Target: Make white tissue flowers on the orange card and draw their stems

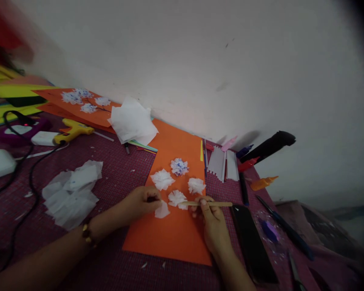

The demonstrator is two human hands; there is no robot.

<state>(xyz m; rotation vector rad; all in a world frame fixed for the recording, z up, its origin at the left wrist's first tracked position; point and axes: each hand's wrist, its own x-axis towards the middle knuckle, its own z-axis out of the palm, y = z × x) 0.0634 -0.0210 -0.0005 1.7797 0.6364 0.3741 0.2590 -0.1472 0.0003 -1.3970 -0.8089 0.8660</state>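
An orange sheet (170,238) lies in front of me, with several ruffled white tissue paper flowers on it. One flower (179,166) near the top has blue marks; the lowest flower (177,197) sits between my hands. My left hand (150,200) pinches a small piece of white tissue paper (161,210) over the sheet. In my right hand (208,210) is a flat wooden stick (221,204), held sideways. Its left end reaches the lowest flower; whether it presses on it I cannot tell.
Loose tissue pieces (74,194) lie left, near a yellow glue gun (75,130) and cables. White sheets (133,121) and an orange sheet with blue-white flowers (100,115) stand behind. At right are a phone (253,246), paint tubes (262,183), a blue-handled tool (291,232) and scissors (294,270).
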